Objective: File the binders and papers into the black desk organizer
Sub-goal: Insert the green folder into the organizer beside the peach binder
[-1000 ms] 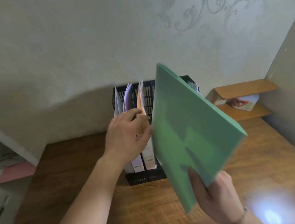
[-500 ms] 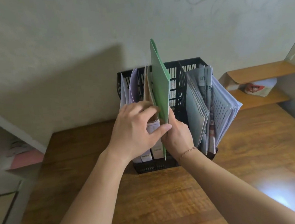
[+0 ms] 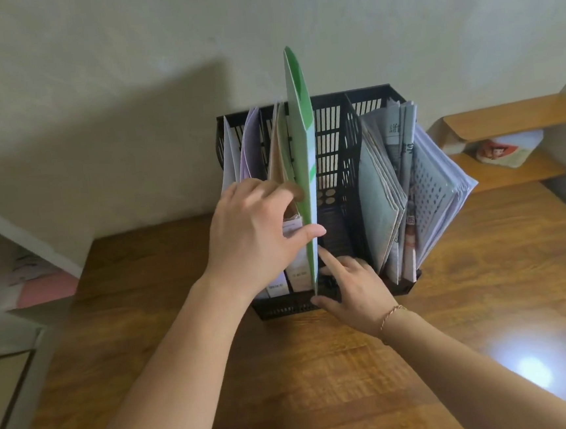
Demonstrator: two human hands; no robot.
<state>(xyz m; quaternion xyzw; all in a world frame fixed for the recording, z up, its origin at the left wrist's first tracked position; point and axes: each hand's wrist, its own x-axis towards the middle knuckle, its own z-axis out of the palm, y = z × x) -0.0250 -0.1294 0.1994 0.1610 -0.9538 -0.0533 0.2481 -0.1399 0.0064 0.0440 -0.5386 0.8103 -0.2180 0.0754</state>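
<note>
The black desk organizer (image 3: 349,93) stands on the wooden desk (image 3: 307,390) against the wall. A green folder (image 3: 302,137) stands upright in it, taller than the white (image 3: 227,157), lilac (image 3: 249,142) and tan binders (image 3: 276,153) filed to its left. My left hand (image 3: 252,230) rests over those binders, its thumb pressed across the folder's front edge. My right hand (image 3: 356,290) is low at the organizer's front, fingers apart, index fingertip touching the folder's lower edge. The middle slot right of the folder holds nothing. A sheaf of papers (image 3: 408,176) fills the right slot.
A small wooden shelf (image 3: 505,116) at the right holds a red and white packet (image 3: 498,152). A white shelf unit with a pink folder (image 3: 48,289) stands left of the desk. A bright light spot (image 3: 531,370) lies on the desk's near right.
The green folder went from tilted in my right hand above the desk to upright in the organizer. My right hand let go and dropped to its base. My left hand stayed on the binders.
</note>
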